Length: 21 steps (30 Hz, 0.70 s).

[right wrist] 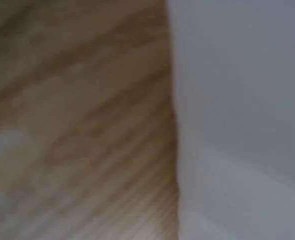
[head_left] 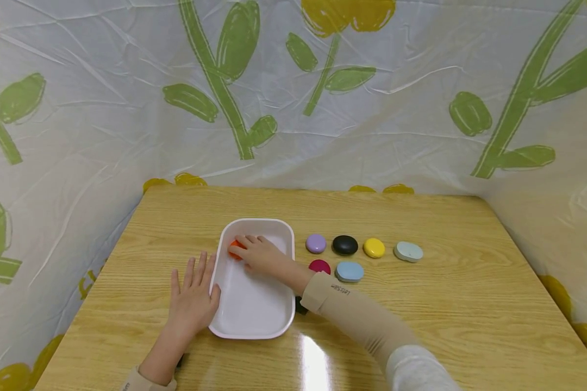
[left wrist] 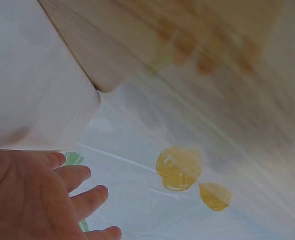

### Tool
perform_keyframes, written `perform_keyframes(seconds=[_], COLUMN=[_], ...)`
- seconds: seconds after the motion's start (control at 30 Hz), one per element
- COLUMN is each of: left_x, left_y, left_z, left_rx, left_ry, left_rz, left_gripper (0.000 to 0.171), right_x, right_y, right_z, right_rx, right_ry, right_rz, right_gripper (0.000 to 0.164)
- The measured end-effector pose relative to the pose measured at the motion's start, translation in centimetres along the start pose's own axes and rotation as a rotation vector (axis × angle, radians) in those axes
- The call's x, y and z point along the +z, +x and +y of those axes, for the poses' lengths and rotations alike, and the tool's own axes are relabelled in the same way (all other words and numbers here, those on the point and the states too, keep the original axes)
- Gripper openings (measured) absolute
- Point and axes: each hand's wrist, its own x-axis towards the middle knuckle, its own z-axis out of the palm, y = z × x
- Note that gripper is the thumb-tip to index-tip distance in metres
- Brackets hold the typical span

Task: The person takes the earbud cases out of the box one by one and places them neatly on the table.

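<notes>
A small round orange piece (head_left: 236,244) lies in the far left corner of a white rectangular tray (head_left: 251,320). My right hand (head_left: 264,256) reaches into the tray from the right, fingers spread, one finger lying across the orange piece and partly covering it. Beside the tray's left wall, my left hand (head_left: 192,297) has its fingers extended and its thumb against the rim. The left wrist view shows this palm (left wrist: 25,195) next to the white tray wall (left wrist: 32,75). Only wood and a blurred white wall appear in the right wrist view; the hand is out of it.
Right of the tray sit purple (head_left: 316,244), black (head_left: 344,245), yellow (head_left: 374,248) and pale green (head_left: 408,251) pieces. Nearer are a dark red piece (head_left: 320,266), partly behind my right forearm, and a light blue one (head_left: 349,271). Flowered sheeting (head_left: 372,141) encloses the wooden table (head_left: 469,304).
</notes>
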Motion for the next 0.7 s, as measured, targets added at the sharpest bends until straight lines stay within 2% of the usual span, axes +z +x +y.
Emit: perform_keyframes(seconds=[0.27,0.53,0.7], left_x=[-0.1,0.0,-0.1], left_y=[0.0,0.0,0.0], left_z=[0.1,0.0,0.0], left_rx=[0.002,0.002,0.002], left_ry=[0.0,0.013,0.023], left_rz=[-0.001,0.006,0.006], left_gripper=[0.058,0.059,0.059], right_x=[0.5,0.7,0.5], right_y=[-0.1,-0.4,-1.0], right_z=[-0.1,-0.1,0.1], right_rx=[-0.006,-0.05,-0.085], right_ry=[0.013,-0.042,-0.063], right_rz=[0.036,0.073,0.126], right_gripper=[0.047,0.028,0.021])
